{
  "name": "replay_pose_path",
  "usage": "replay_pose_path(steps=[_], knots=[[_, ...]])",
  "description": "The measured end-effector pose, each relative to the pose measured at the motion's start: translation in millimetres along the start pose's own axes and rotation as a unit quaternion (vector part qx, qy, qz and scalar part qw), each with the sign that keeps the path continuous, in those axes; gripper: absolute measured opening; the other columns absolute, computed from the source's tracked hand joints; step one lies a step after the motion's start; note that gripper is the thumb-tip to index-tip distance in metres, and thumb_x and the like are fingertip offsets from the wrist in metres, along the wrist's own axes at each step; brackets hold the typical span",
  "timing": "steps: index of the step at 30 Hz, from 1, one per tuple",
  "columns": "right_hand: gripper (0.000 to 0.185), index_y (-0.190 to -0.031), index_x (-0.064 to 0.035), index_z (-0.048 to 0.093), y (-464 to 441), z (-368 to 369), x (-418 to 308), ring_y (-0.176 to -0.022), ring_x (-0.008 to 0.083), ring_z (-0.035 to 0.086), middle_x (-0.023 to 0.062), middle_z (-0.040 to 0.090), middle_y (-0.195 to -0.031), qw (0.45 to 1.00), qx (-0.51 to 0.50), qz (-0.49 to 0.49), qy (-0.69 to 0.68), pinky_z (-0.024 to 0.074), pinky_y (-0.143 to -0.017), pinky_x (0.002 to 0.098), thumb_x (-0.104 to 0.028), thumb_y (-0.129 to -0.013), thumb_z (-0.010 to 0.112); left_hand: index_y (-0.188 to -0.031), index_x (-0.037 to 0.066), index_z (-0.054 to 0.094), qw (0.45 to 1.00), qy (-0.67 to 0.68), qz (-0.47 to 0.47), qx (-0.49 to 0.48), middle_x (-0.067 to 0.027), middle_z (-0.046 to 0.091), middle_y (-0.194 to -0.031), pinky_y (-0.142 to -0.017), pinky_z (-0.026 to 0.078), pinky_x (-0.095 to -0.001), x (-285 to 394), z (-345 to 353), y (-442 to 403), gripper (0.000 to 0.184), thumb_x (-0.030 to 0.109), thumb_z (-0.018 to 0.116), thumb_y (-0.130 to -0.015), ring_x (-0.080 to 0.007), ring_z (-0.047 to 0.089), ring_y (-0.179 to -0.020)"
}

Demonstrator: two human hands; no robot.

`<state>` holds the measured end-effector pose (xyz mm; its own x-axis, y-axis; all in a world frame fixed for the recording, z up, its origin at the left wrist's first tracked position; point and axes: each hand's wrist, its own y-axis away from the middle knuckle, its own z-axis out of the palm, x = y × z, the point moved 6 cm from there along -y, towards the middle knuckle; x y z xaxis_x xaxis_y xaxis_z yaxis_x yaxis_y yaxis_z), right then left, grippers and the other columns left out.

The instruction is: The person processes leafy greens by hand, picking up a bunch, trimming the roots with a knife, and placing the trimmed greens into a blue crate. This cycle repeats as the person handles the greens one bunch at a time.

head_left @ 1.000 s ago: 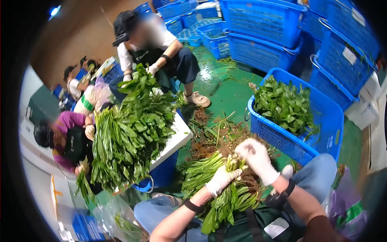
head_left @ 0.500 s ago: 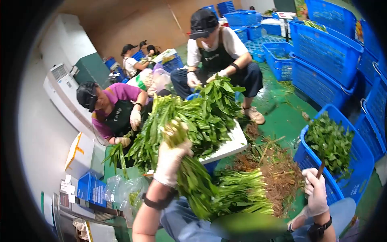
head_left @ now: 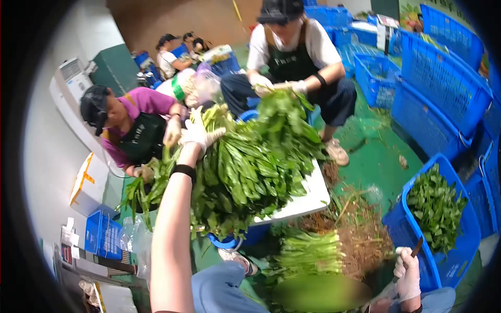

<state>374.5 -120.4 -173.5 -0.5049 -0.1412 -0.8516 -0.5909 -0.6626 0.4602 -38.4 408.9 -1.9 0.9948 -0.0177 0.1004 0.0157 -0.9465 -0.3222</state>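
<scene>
My left hand [head_left: 201,131], in a pale glove, reaches to the far left part of a heap of leafy greens [head_left: 250,161]. Its fingers are spread on top of the heap. The greens lie on a white foam board [head_left: 300,201]. At the lower right, my gloved right hand [head_left: 408,274] is closed around a slim brown tool, seemingly a knife [head_left: 417,246], held beside a blue crate. Left of that hand, a row of greens with pale stems [head_left: 313,253] and brown roots [head_left: 362,245] lies near my knees.
A blue crate [head_left: 472,229] of loose leaves [head_left: 436,211] stands at right, with stacked blue crates [head_left: 438,83] behind. One co-worker [head_left: 295,57] sits opposite handling greens; another [head_left: 138,125] bends at left. A plastic bag [head_left: 138,240] lies at lower left.
My left hand has moved forward from above my lap to the heap and let go of the bunch of greens. My right hand still holds the knife, slightly lower.
</scene>
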Motion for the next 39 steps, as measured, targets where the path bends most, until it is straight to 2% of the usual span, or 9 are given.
replay_pose_path(steps=[4, 13, 16, 19, 21, 23, 24, 29, 39], knots=[[0.016, -0.095, -0.0061, 0.058, -7.5, -1.8, 6.5, -0.047, -0.0006, 0.026, -0.0106, 0.034, -0.062, 1.0, 0.005, 0.018, -0.004, 0.0187, -0.042, 0.0174, -0.021, -0.095, 0.053, -0.153, 0.025, 0.005, 0.985, -0.16, -0.013, 0.066, -0.0208, 0.014, -0.156, -0.105, 0.023, -0.0679, 33.6, 61.2, 37.6, 0.11, 0.062, 0.07, -0.072, -0.0467, 0.021, -0.14], [0.018, -0.1, -0.0037, 0.059, 18.9, -14.4, -14.8, -0.049, 0.0011, 0.027, -0.009, 0.037, -0.063, 0.999, -0.023, 0.035, -0.033, 0.02, -0.044, 0.0192, -0.019, -0.093, 0.055, -0.153, 0.03, -0.001, 0.998, 0.006, 0.038, 0.049, -0.0188, 0.004, -0.158, -0.105, 0.015, -0.0706, -8.3, 50.8, -5.7, 0.121, 0.073, 0.069, -0.064, -0.0508, 0.008, -0.141], [0.019, -0.1, -0.0044, 0.061, 26.1, -17.5, -22.8, -0.049, 0.0015, 0.027, -0.0084, 0.035, -0.062, 0.998, -0.042, 0.013, -0.044, 0.0191, -0.044, 0.0195, -0.021, -0.091, 0.057, -0.154, 0.025, 0.009, 0.987, -0.012, 0.066, 0.145, -0.0163, 0.008, -0.159, -0.106, 0.013, -0.0701, 11.5, -10.4, 22.3, 0.114, 0.061, 0.074, -0.067, -0.043, 0.001, -0.145], [0.02, -0.1, -0.0042, 0.061, 35.0, -16.9, -25.7, -0.049, 0.0016, 0.026, -0.0083, 0.035, -0.062, 0.997, -0.063, 0.003, -0.048, 0.0184, -0.044, 0.0198, -0.021, -0.09, 0.057, -0.142, 0.01, 0.043, 0.849, 0.097, 0.338, 0.395, -0.0152, 0.045, -0.142, -0.109, 0.03, -0.0494, 110.8, -106.1, 162.1, 0.077, 0.022, 0.074, -0.072, -0.0341, 0.036, -0.135], [0.022, -0.1, -0.0039, 0.061, 42.0, -11.5, -29.1, -0.049, 0.0017, 0.026, -0.0081, 0.036, -0.062, 0.996, -0.071, 0.001, -0.053, 0.0184, -0.045, 0.02, -0.022, -0.089, 0.058, -0.124, 0.007, 0.059, 0.799, 0.288, 0.471, 0.238, -0.013, 0.06, -0.124, -0.104, 0.039, -0.0393, 154.1, -108.8, 228.9, 0.053, -0.002, 0.063, -0.072, -0.0326, 0.053, -0.12], [0.021, -0.098, -0.0041, 0.058, 46.9, -4.7, -32.9, -0.048, 0.0019, 0.026, -0.0082, 0.035, -0.062, 0.995, -0.09, 0.021, -0.046, 0.0192, -0.043, 0.0202, -0.022, -0.089, 0.058, -0.104, 0.008, 0.065, 0.774, 0.319, 0.547, 0.006, -0.0083, 0.068, -0.099, -0.078, 0.051, -0.0362, 203.5, -76.4, 285.9, 0.037, -0.005, 0.061, -0.07, -0.0259, 0.065, -0.088], [0.021, -0.099, -0.0036, 0.058, 47.9, -3.9, -32.5, -0.047, 0.002, 0.025, -0.0077, 0.035, -0.06, 0.995, -0.089, 0.016, -0.047, 0.0191, -0.043, 0.0205, -0.022, -0.088, 0.058, -0.101, 0.012, 0.066, 0.76, 0.312, 0.569, 0.02, -0.0072, 0.068, -0.094, -0.072, 0.052, -0.0382, 217.1, -53.8, 315.7, 0.036, -0.005, 0.062, -0.069, -0.0265, 0.064, -0.079], [0.024, -0.1, -0.0016, 0.06, 54.0, -10.5, -33.8, -0.048, 0.0018, 0.025, -0.0081, 0.036, -0.063, 0.994, -0.087, 0.022, -0.058, 0.0173, -0.044, 0.0201, -0.022, -0.088, 0.06, -0.125, 0.014, 0.058, 0.805, 0.099, 0.447, -0.376, -0.0135, 0.061, -0.111, -0.089, 0.049, -0.0406, 231.5, 194.3, 396.3, 0.05, 0.022, 0.068, -0.077, -0.0325, 0.061, -0.103], [0.021, -0.097, -0.0039, 0.062, 19.8, -48.1, -8.4, -0.047, 0.0022, 0.025, -0.0059, 0.038, -0.065, 0.991, 0.028, 0.102, -0.081, 0.0184, -0.043, 0.0219, -0.022, -0.088, 0.062, -0.132, 0.014, 0.048, 0.842, -0.035, 0.343, -0.415, -0.0155, 0.055, -0.111, -0.092, 0.047, -0.0395, 220.0, 354.9, 434.6, 0.079, 0.032, 0.081, -0.063, -0.0325, 0.054, -0.108]])
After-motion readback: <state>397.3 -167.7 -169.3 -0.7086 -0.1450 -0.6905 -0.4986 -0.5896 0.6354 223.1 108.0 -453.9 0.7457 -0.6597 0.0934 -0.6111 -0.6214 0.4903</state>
